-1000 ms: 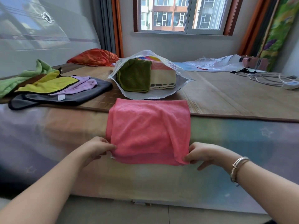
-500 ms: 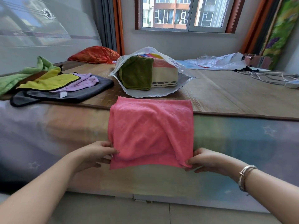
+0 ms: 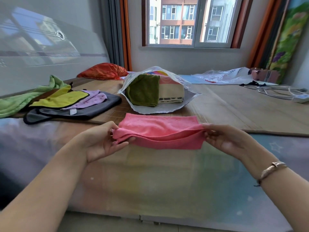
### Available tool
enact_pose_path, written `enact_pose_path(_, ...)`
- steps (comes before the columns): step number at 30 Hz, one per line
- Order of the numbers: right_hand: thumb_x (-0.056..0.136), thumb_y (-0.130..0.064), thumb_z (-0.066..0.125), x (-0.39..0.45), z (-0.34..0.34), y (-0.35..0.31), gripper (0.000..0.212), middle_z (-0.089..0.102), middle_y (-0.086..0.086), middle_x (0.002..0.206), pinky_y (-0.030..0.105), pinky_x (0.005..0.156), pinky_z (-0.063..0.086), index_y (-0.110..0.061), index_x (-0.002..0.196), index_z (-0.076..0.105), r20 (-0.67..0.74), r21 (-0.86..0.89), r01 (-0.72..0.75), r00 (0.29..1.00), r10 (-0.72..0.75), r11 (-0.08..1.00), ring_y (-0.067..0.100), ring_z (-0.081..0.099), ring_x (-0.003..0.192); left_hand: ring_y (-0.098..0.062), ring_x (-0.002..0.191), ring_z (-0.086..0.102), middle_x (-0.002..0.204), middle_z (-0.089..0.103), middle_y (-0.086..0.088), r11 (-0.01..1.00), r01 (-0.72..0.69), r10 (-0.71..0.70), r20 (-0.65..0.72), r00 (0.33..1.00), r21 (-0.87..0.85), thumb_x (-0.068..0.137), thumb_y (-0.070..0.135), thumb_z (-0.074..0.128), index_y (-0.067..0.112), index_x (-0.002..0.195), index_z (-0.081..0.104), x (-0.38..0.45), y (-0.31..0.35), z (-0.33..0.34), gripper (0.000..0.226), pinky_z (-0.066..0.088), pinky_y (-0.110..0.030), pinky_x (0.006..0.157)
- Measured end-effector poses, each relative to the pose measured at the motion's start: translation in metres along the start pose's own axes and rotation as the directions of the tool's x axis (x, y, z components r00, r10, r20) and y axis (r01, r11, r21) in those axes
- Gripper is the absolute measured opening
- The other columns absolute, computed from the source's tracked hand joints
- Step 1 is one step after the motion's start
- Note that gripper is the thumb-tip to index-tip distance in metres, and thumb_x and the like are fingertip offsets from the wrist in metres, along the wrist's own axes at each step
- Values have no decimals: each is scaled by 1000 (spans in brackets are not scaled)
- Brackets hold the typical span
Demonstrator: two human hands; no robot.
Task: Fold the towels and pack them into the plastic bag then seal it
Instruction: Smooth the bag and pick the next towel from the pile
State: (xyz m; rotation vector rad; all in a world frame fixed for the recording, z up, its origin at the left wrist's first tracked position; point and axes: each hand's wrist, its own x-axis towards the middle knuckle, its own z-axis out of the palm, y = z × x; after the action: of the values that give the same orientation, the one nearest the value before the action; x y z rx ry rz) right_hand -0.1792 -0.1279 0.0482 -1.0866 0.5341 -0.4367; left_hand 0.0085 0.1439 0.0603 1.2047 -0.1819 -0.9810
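**At the bed's edge, a pink towel mid-fold**

Centre frame, the left hand (image 3: 102, 141) and right hand (image 3: 225, 139) each pinch an end of the pink towel (image 3: 158, 131), fingers clamped on its layers above the bed (image 3: 234, 108). Behind it, the plastic bag (image 3: 175, 108) lies open with an olive towel (image 3: 143, 89) and others inside. At left, the unfolded towels (image 3: 73, 104) wait; sealing appears some way off.

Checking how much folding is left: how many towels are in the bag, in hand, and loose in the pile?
In the bag: 2, green and striped
In hand: 1, pink
Pile: about 5; overlaps hide some
Total: about 8
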Motion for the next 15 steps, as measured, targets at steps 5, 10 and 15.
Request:
enact_pose_path(5,87,7,56,5,10,-5,14,55,4,59,14,46,50,-4,78,59,-47,48,32,998,-29,998,7,55,44,-14,46,64,62,60,-15,974,-53,48,-31,998,-221,95,5,41,4,105,48,4,8,9,12,51,-20,39)
enact_pose_path(10,87,11,53,10,17,-11,26,49,5,64,15,41,46,-11,72,50,-133,52,95,987,-88,994,8,51,42,-11,45,63,72,56,-14,934,-225,182,-175,968,-276,93,1,46,2,85,49,9,7,13,9,55,-22,44)
enact_pose_path(15,86,12,55,19,19,-13,31,54,7,69,18,44,46,-18,92,49,-121,-29,249,960,-251,968,13,50,55,-8,41,60,68,58,-11,948,-287,243,-265,933,-141,97,5,48,2,81,52,11,6,17,16,51,-20,40)
